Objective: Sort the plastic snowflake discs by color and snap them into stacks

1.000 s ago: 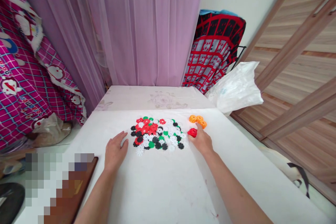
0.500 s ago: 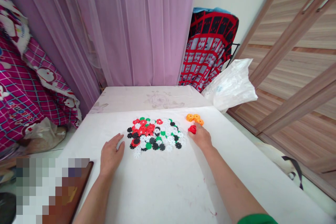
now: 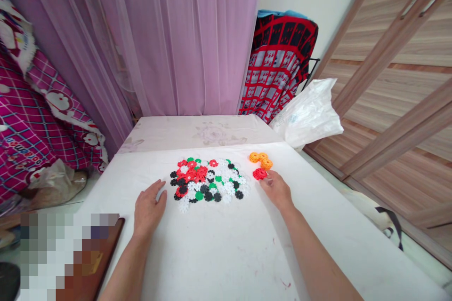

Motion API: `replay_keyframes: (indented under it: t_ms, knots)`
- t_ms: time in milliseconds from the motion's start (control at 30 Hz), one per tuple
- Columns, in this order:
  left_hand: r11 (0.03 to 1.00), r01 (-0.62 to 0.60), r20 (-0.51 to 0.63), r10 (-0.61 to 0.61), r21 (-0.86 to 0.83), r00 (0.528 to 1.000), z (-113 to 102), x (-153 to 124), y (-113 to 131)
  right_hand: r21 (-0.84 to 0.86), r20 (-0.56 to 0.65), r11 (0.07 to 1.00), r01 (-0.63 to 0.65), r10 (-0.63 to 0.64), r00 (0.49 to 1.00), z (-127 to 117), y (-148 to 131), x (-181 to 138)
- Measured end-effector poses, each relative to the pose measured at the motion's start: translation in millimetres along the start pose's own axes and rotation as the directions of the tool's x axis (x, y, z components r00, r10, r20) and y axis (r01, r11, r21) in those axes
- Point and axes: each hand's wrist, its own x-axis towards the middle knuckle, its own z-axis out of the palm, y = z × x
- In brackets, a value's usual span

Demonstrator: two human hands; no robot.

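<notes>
My left hand (image 3: 149, 209) rests on the white tabletop, fingers stretched out and thumb apart, holding nothing. Just right of it lies a spread of flat, notched plastic discs (image 3: 208, 181) in red, black, white and green, many overlapping. My right hand (image 3: 277, 190) is at the right end, its thumb and fingers parted beside a small stack of red notched discs (image 3: 260, 174). The fingertips are at the stack's right edge; whether they still touch it I cannot tell. Behind the red stack sit several stacks of orange discs (image 3: 261, 159), close together.
The white table (image 3: 219, 249) reaches back to a flower-patterned cloth (image 3: 212, 131). A white plastic bag (image 3: 307, 115) stands at the back right corner. Near the left front edge is a brown-edged item (image 3: 113, 244), largely pixelated. Wooden cupboard doors (image 3: 399, 80) line the right side.
My right hand has drawn slightly back to the right, its grip loosened, and more of the red stack shows. My left hand keeps its place.
</notes>
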Motion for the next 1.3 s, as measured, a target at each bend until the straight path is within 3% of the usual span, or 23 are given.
replay_keyframes:
  t_ms: [167, 367, 1133, 1300]
  knots:
    - [1.0, -0.002, -0.012, 0.002, 0.001, 1.0, -1.3, 0.5, 1.3, -0.15, 0.005, 0.976, 0.159, -0.16, 0.987, -6.8, 4.9, -27.9]
    - [1.0, 0.0, 0.004, 0.0, -0.004, 1.0, -0.6, 1.6, 0.6, -0.303, 0.077, 0.923, 0.239, -0.226, 0.971, -9.1, -5.2, -20.9]
    - [1.0, -0.003, -0.001, 0.003, 0.004, 1.0, 0.4, 0.8, 0.1, -0.419, 0.163, 0.892, 0.167, -0.107, 0.981, -8.6, -27.8, 9.0]
    - [1.0, -0.003, 0.006, 0.003, 0.002, 1.0, 0.9, 0.5, -1.5, -0.416, 0.096, 0.909, -0.005, 0.049, 0.994, -13.3, -27.6, 8.2]
